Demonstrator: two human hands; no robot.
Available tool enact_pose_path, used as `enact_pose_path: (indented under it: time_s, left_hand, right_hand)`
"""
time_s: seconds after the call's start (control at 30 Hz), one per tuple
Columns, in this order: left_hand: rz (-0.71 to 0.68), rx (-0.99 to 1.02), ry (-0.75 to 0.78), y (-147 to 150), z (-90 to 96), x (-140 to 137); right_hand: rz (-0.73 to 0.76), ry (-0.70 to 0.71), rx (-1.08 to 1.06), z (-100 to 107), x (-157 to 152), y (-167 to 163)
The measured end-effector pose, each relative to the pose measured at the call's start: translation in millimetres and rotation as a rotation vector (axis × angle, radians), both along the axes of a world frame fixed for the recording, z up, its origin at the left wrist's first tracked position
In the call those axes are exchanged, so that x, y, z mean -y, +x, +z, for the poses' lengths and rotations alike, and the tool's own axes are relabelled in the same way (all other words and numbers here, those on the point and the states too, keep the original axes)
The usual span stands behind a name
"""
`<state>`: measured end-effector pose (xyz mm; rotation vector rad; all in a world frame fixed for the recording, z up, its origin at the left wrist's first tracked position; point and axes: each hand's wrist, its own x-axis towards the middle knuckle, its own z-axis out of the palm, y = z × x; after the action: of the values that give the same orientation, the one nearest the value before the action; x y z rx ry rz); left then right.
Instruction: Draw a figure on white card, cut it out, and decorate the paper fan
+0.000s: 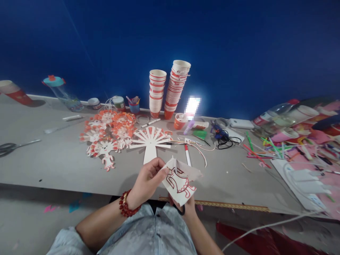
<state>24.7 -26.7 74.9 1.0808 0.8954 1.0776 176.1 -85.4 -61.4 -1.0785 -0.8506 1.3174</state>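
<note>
My left hand (151, 179), with a red bead bracelet on the wrist, pinches a piece of white paper (178, 185) at its upper left edge. A small dress figure is drawn on the paper in dark red and black lines. Behind and below the paper is my right hand (189, 207), mostly hidden, closed on a pair of scissors whose black handle (182, 209) shows under it. A blade tip pokes up at the paper's top edge. Just beyond, a white paper cutout with fanned strips (150, 143) lies on the table.
Orange and white paper figures (106, 132) are piled at left, with other scissors (16, 147) farther left. Two tall stacks of paper cups (157, 94) stand against the blue wall. A blue glue gun (219, 131) with a black cord and scattered colored sticks (273, 147) lie at right.
</note>
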Motion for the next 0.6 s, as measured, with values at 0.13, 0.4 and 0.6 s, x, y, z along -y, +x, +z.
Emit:
enact_pose_path:
  time_s: [0.13,0.4,0.6]
  left_hand:
    - [0.017,0.004,-0.008,1,-1.8,1]
    - [0.053,0.051,-0.028,4,-1.3,2]
    - [0.074,0.077,-0.041,5,-4.3,4]
  right_hand:
    - [0.008,0.037,0.029,9,-1,-5]
    - [-0.047,0.014,0.056,26,-3,-10]
    - [0.022,0.056,0.125,31,-6,-9]
